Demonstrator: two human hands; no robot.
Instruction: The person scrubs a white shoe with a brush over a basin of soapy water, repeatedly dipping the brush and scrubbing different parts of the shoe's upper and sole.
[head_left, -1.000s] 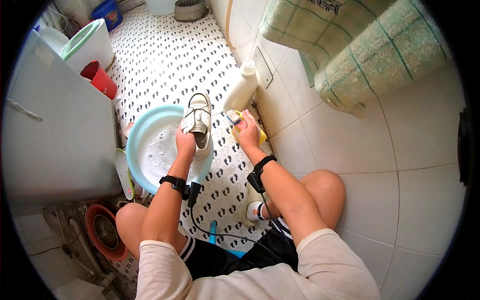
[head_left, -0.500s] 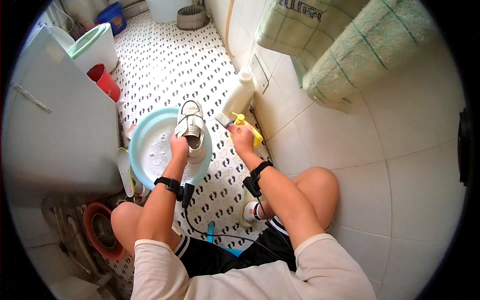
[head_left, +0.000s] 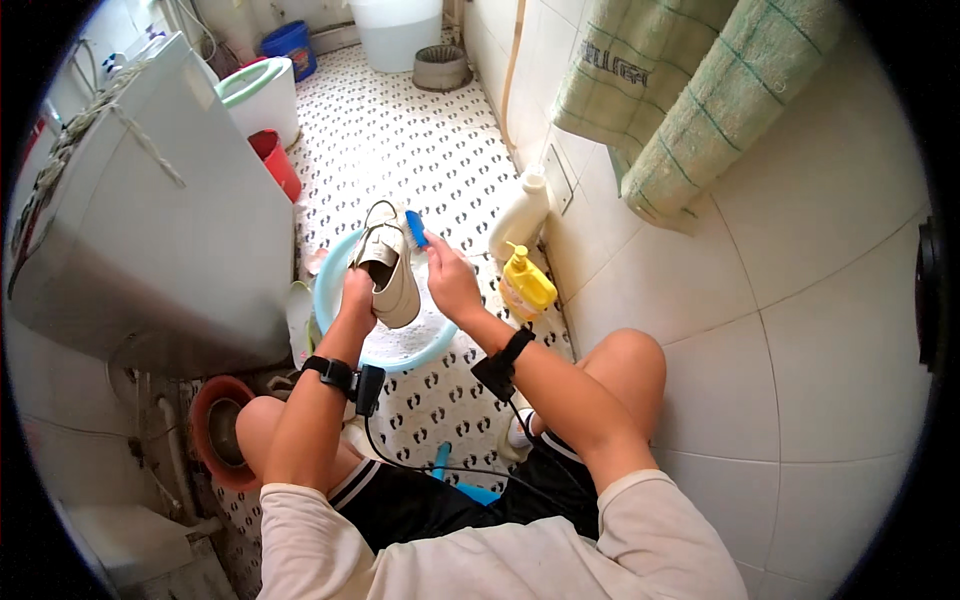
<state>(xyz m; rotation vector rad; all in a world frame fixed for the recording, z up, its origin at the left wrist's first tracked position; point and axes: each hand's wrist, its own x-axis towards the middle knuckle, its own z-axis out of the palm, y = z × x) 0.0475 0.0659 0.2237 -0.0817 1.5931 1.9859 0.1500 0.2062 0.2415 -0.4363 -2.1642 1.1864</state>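
Note:
My left hand (head_left: 358, 298) grips a white shoe (head_left: 392, 278) at its heel opening, holding it over a light blue basin (head_left: 330, 262). White suds (head_left: 405, 340) show in the basin below the shoe. In my right hand (head_left: 452, 280) is a blue scrub brush (head_left: 415, 228), its bristles close to the shoe's right side. Whether the bristles touch the shoe I cannot tell. Right of that hand stands a yellow pump bottle (head_left: 527, 285), with a large white bottle (head_left: 522, 212) behind it.
A grey-white appliance (head_left: 190, 200) stands on the left. Beyond it are a red bin (head_left: 276, 165), a white bucket with a green rim (head_left: 262, 98) and a blue bucket (head_left: 290, 50). Towels (head_left: 720, 120) hang on the right wall. A reddish basin (head_left: 212, 440) sits by my left knee.
My right hand has moved left with the brush, from beside the yellow bottle to the shoe. The shoe stays in my left hand, now turned more on its side. The view has shifted.

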